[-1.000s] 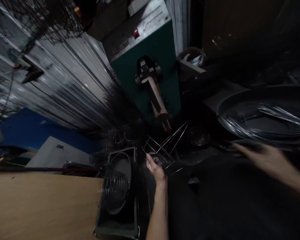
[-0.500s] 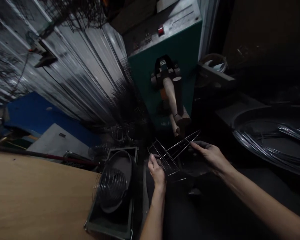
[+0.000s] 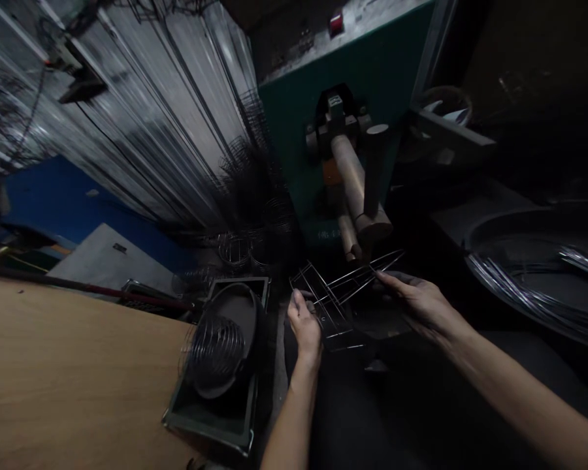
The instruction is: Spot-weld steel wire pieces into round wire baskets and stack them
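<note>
Both my hands hold a small wire frame [image 3: 340, 297] of thin metal rods, just below the tip of a machine's horn. My left hand [image 3: 304, 326] is closed on its near left edge. My right hand [image 3: 416, 303] grips its right side, fingertips on the upper rods. The tan cylindrical horn [image 3: 355, 189] slants down out of a green machine [image 3: 353, 85] and ends right above the frame.
A dark tray [image 3: 215, 411] holding a stack of wire rings [image 3: 210, 346] stands left of my left arm. A wooden board [image 3: 68, 385] fills the lower left. Coiled wire [image 3: 534, 287] lies in a round pan at the right. Corrugated metal sheet [image 3: 142, 130] rises behind.
My right hand came in from the right and took hold of the wire frame. The frame now sits a little closer under the horn's tip. My view shifted left and down.
</note>
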`<state>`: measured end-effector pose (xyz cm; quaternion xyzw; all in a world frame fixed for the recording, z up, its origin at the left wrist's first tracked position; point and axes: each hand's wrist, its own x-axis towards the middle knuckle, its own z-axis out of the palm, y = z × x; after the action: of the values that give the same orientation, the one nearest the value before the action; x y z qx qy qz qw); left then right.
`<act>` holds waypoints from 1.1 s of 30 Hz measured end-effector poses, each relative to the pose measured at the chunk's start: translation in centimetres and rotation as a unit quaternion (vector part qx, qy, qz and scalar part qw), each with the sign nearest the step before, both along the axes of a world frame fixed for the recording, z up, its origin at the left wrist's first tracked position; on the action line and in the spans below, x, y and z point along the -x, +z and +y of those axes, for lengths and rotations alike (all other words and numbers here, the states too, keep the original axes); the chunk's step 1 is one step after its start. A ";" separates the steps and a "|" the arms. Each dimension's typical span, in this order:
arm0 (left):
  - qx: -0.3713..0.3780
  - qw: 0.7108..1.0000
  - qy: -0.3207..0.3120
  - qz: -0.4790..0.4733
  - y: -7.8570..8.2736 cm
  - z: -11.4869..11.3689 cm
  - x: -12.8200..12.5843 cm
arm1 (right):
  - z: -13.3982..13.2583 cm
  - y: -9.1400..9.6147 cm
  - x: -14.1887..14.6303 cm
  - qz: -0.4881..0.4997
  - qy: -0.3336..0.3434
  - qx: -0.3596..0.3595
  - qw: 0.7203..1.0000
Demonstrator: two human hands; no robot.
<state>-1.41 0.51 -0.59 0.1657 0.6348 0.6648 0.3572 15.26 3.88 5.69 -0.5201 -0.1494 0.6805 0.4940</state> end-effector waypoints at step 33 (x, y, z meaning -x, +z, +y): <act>0.004 0.994 0.007 -0.108 2.1 1.4 0.0 | -1.5 0.7 -2.6 -0.017 -0.046 0.038 0.998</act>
<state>-1.39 1.90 1.54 0.0876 0.5965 0.6785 0.4197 17.86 2.43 6.42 -0.5562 -0.1076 0.6532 0.5024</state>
